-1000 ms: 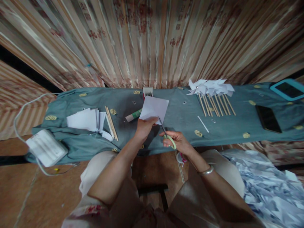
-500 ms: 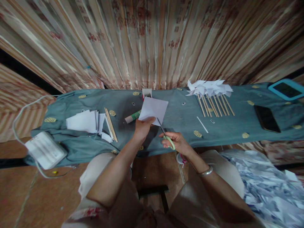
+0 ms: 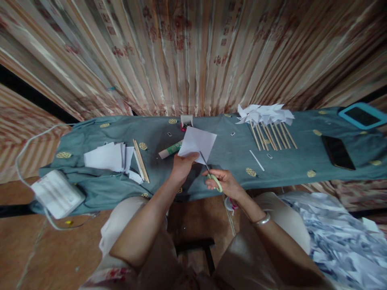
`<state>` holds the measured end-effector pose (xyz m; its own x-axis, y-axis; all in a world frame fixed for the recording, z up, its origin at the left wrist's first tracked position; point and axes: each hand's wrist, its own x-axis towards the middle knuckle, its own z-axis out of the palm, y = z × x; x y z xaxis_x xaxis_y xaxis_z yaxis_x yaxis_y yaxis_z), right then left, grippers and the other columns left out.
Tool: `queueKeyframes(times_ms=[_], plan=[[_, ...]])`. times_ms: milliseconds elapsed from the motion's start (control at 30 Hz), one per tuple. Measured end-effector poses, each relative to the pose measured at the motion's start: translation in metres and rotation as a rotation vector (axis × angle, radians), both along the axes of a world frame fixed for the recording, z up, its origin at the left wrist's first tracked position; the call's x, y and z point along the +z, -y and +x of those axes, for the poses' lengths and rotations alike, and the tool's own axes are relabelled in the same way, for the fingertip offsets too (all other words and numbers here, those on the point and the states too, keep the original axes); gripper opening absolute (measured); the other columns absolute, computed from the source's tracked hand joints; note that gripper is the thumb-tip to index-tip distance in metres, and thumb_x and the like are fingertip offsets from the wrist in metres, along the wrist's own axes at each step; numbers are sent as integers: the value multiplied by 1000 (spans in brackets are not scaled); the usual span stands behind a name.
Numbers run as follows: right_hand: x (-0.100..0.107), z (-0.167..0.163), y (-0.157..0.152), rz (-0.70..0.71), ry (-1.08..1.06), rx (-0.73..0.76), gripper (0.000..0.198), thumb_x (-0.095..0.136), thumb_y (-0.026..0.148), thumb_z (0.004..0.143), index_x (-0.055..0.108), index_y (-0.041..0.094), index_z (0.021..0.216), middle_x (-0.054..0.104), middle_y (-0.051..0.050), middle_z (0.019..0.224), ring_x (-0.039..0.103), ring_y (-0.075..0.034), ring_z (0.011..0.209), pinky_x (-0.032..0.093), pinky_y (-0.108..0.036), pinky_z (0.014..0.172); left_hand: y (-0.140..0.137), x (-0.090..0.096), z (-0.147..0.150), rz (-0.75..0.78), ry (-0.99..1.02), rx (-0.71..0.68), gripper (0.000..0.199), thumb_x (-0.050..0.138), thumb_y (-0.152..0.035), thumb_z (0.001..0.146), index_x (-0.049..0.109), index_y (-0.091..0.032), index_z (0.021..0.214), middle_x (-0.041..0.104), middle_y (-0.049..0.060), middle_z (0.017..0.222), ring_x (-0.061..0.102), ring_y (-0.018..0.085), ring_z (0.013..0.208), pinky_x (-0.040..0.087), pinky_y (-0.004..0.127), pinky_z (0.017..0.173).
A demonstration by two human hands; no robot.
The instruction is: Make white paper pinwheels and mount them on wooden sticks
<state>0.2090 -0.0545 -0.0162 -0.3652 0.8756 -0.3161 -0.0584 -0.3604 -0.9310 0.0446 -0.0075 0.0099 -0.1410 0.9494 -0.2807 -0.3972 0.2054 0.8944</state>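
My left hand (image 3: pixel 183 166) pinches the lower left corner of a square white sheet of paper (image 3: pixel 199 141), held above the cloth. In my right hand (image 3: pixel 224 182) is a pair of scissors (image 3: pixel 215 182) with light green handles. Their dark blades reach into the paper's lower edge, close to my left thumb. Just left of the paper lies a green and pale glue tube (image 3: pixel 171 150), its right end hidden behind the sheet. Behind the paper stands a small open box (image 3: pixel 186 122) with red on it and small dark items inside.
A grey-green cloth (image 3: pixel 163 177) covers the narrow table. Left are stacked papers (image 3: pixel 104 156), thin sticks (image 3: pixel 141 161) and a white corded box (image 3: pixel 58 193). Right are paper pinwheels on sticks (image 3: pixel 266 114), a paper strip (image 3: pixel 256 160), a phone (image 3: pixel 338 152) and a blue-framed tablet (image 3: pixel 363 115).
The paper has shifted slightly down and right in view and turned a little. Both hands keep their grips, and the scissor blades remain at the paper's lower edge.
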Motion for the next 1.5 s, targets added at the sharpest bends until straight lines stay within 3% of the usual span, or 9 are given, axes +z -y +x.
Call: queueKeyframes(times_ms=[200,567,1000,1500], plan=[[1,1,0,42,22,20,44,85,48,64,73,18,94,64,4,60,58,-9,52,49,-23,53,2,-1,1,-14,0,-26,26,82,-25,48,67,-14,67,68,1,67,60,15,61,49,28,61],[1,-2,-1,-21,-25,-22,46,88,49,56,73,18,86,64,5,57,57,-8,48,48,-22,51,2,-3,2,-5,-26,-46,24,81,-27,51,67,-15,67,67,2,66,59,16,60,49,30,61],[1,-1,-2,23,1,-5,43,86,48,61,72,17,88,63,4,58,55,-8,50,46,-23,51,3,-4,2,-12,-45,-44,25,82,-27,50,67,-15,66,67,2,66,60,16,62,49,28,60],[-2,-4,-2,24,9,-15,41,87,46,59,71,18,85,61,5,56,54,-8,48,45,-23,50,5,2,4,-2,51,-31,32,84,-28,50,68,-15,74,69,1,71,61,16,64,49,29,63]])
